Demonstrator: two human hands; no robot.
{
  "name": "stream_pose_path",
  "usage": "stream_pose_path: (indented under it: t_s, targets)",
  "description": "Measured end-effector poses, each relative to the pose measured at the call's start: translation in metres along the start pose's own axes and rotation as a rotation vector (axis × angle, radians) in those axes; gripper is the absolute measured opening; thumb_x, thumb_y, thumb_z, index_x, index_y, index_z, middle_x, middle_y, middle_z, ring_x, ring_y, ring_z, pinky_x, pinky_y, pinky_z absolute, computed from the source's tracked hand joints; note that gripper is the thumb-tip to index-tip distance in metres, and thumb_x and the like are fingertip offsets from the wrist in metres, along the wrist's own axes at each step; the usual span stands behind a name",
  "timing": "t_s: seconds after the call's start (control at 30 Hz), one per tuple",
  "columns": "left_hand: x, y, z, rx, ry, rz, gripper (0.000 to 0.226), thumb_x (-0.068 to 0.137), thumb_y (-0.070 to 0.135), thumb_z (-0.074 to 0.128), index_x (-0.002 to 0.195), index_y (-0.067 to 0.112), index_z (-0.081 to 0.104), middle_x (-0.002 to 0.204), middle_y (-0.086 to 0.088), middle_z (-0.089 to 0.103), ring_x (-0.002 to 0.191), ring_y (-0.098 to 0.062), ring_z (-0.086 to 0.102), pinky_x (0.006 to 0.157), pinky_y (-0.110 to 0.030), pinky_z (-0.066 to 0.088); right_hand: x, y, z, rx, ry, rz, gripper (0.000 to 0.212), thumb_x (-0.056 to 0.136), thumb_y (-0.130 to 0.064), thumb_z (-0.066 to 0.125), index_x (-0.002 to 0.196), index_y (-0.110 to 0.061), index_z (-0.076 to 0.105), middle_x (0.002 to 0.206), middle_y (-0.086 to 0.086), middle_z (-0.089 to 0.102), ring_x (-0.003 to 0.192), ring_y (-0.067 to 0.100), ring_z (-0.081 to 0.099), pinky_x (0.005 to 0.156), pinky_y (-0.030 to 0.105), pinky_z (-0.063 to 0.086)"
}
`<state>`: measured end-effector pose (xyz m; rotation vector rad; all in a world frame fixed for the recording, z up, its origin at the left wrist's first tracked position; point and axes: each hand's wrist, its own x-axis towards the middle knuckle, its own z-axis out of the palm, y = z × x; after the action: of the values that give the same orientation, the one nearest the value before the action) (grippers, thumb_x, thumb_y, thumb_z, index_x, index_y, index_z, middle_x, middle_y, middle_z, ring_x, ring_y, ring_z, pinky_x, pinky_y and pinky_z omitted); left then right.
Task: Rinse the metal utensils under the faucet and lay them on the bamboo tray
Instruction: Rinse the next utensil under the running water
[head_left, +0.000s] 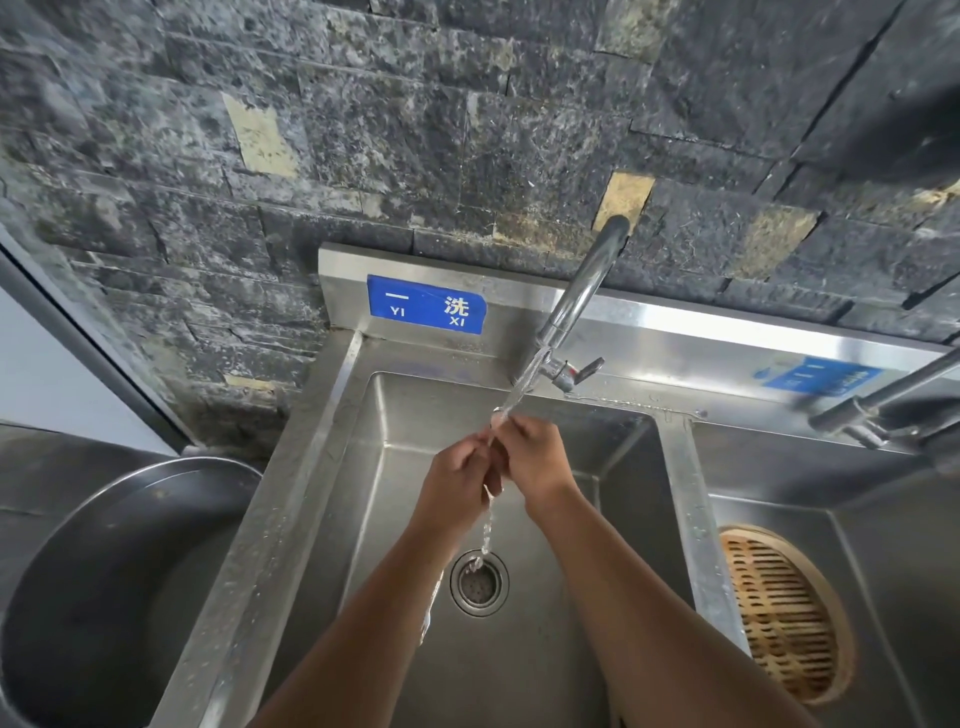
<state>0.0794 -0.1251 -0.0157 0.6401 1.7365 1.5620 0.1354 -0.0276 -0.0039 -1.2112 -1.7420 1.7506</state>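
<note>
Water runs from the curved steel faucet (574, 296) into the left sink basin (519, 654). Both my hands meet under the stream above the basin. My left hand (457, 488) and my right hand (535, 460) are closed together on a small metal utensil (497, 415), of which only a shiny tip shows at the fingertips; the rest is hidden by fingers and water. The water falls past my hands to the drain (478, 582). The round slatted bamboo tray (784, 613) lies in the right basin, with nothing on it.
A large steel bowl (104, 571) stands left of the sink. A second faucet (878, 405) reaches in from the right. A steel divider (696, 519) separates the two basins. Dark stone wall rises behind, with a blue label (426, 304) on the backsplash.
</note>
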Motion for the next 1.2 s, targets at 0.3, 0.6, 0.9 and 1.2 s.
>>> stream_pose_path:
  t_s: [0.3,0.6,0.9,1.2]
  targets:
    - [-0.005,0.005,0.003,-0.17,0.015,-0.09,0.026,0.103,0.014,0.046,0.092,0.0,0.066,0.052,-0.01,0.049,0.038,-0.012,0.04,0.035,-0.018,0.029,-0.011,-0.005,-0.009,0.052,-0.124,-0.008,0.012,0.094,-0.005,0.061,0.083,-0.007,0.064,0.083,0.021,0.068,0.075,0.029,0.063,0.072,0.043,0.051]
    - [0.001,0.002,0.005,0.036,0.046,-0.042,0.033,0.101,0.016,0.044,0.079,-0.002,0.059,0.05,0.005,0.051,0.043,-0.012,0.042,0.043,-0.022,0.033,-0.004,-0.026,-0.013,0.108,-0.047,0.04,0.019,0.095,0.003,0.051,0.08,-0.004,0.061,0.078,0.014,0.076,0.06,0.022,0.069,0.058,0.031,0.061]
    - [0.006,0.009,0.002,0.065,-0.027,-0.01,0.031,0.101,0.012,0.041,0.074,0.017,0.057,0.049,0.011,0.042,0.043,-0.005,0.035,0.044,-0.022,0.028,0.012,-0.062,-0.024,0.035,0.017,-0.041,0.016,0.098,0.003,0.044,0.095,0.001,0.059,0.063,0.008,0.073,0.056,0.019,0.072,0.052,0.033,0.061]
    - [-0.002,0.006,-0.008,-0.059,-0.075,-0.012,0.028,0.105,0.01,0.034,0.081,0.006,0.048,0.049,0.012,0.035,0.041,-0.005,0.026,0.038,-0.014,0.023,0.022,-0.086,-0.022,0.062,0.045,-0.107,0.013,0.1,-0.004,0.049,0.094,-0.001,0.06,0.071,0.013,0.07,0.055,0.015,0.07,0.049,0.025,0.055]
